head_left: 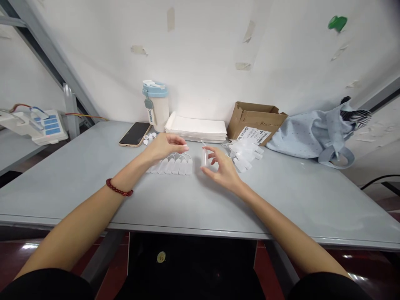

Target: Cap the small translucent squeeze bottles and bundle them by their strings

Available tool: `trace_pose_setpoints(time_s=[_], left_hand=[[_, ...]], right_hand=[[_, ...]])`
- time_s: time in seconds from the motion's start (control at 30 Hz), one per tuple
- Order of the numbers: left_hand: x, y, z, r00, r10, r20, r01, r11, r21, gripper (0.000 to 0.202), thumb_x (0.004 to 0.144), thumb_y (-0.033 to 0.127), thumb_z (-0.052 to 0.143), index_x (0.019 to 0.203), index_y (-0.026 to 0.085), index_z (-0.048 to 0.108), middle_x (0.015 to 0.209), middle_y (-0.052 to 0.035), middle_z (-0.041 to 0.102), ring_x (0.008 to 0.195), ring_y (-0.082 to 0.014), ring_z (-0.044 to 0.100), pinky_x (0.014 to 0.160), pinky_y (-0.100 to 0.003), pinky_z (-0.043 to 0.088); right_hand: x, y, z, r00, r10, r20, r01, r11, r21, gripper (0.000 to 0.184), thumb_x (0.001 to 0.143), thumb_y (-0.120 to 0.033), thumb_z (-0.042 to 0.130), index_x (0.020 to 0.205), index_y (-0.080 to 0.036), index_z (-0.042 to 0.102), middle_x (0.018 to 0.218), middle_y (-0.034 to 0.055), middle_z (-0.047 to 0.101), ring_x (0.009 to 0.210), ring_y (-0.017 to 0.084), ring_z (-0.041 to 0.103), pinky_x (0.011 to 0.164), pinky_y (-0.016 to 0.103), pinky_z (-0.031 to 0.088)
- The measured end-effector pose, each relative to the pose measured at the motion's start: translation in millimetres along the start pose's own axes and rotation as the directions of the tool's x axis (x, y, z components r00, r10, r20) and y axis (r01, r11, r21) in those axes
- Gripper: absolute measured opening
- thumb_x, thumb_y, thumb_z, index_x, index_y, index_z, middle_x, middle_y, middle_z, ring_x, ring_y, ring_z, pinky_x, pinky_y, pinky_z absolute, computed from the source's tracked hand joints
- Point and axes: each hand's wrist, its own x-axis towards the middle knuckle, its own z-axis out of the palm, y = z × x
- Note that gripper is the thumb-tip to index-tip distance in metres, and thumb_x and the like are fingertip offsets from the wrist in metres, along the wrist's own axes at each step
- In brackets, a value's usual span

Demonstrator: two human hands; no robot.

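Observation:
My right hand holds a small clear plastic vial upright between thumb and fingers, just above the grey table. My left hand hovers over a row of several clear vials lying side by side, its fingertips pinched together near the right end of the row; what they pinch is too small to make out. A beaded red bracelet circles my left wrist. A loose pile of more vials lies to the right of my right hand.
Along the wall stand a phone, a blue-lidded cup, a stack of white sheets, an open cardboard box and a pale blue bag. Small white caps lie by the phone. A device with blue buttons sits far left.

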Motion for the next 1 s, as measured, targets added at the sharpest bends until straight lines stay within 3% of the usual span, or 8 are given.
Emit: trace_pose_setpoints(time_s=[0.2,0.4,0.63,0.77,0.87,1.0], left_hand=[[-10,4,23.4,0.991,0.058,0.120,-0.038,0.986,-0.162,0.030,0.066,0.035,0.080,0.089,0.018,0.074,0.088,-0.0042,0.072,0.076,-0.0146,0.062,0.080,-0.032,0.049],[-12,5,25.2,0.988,0.029,0.150,0.007,0.972,-0.234,0.032,0.066,0.037,0.081,0.089,0.016,0.075,0.094,-0.0077,0.073,0.083,-0.0174,0.063,0.085,-0.035,0.050],[-10,3,20.7,0.982,0.031,0.186,0.009,0.978,-0.211,0.028,0.072,0.037,0.077,0.090,0.016,0.075,0.082,-0.0052,0.070,0.074,-0.0131,0.059,0.081,-0.031,0.049],[-8,0,14.1,0.965,0.013,0.260,0.035,0.983,-0.180,0.026,0.074,0.036,0.076,0.092,0.017,0.076,0.087,-0.0073,0.072,0.076,-0.0137,0.061,0.081,-0.032,0.049],[-6,-2,10.2,0.954,-0.012,0.301,0.071,0.980,-0.185,0.024,0.074,0.034,0.076,0.091,0.017,0.077,0.094,-0.0090,0.073,0.078,-0.0138,0.062,0.085,-0.033,0.050],[-4,-4,9.9,0.958,-0.027,0.285,0.102,0.963,-0.249,0.023,0.071,0.031,0.079,0.088,0.017,0.077,0.092,-0.0081,0.073,0.078,-0.0143,0.064,0.087,-0.034,0.050]], right_hand=[[-5,-14,-1,0.991,0.125,0.047,-0.133,0.948,0.290,0.055,0.074,-0.021,0.064,0.127,-0.022,0.051,0.100,0.0058,0.070,0.083,0.019,0.067,0.074,0.036,0.056],[-6,-15,-2,0.995,0.082,0.055,-0.097,0.912,0.399,0.052,0.076,-0.023,0.067,0.127,-0.023,0.055,0.101,0.0055,0.071,0.093,0.021,0.068,0.084,0.041,0.056],[-8,-11,-4,0.996,-0.024,0.086,-0.005,0.946,0.323,0.054,0.079,-0.019,0.064,0.132,-0.023,0.055,0.118,0.0072,0.069,0.097,0.020,0.068,0.092,0.043,0.055],[-8,-7,-6,0.989,-0.074,0.125,0.036,0.958,0.285,0.050,0.084,-0.019,0.059,0.134,-0.024,0.055,0.139,0.0080,0.055,0.118,0.023,0.061,0.099,0.043,0.052],[-8,-6,-8,0.983,-0.127,0.134,0.092,0.966,0.240,0.046,0.089,-0.017,0.052,0.134,-0.027,0.055,0.141,0.0043,0.052,0.130,0.023,0.050,0.103,0.044,0.049],[-7,-2,-6,0.972,-0.209,0.111,0.196,0.974,0.117,0.047,0.091,-0.014,0.048,0.135,-0.031,0.053,0.139,0.0014,0.055,0.131,0.021,0.049,0.105,0.047,0.048]])
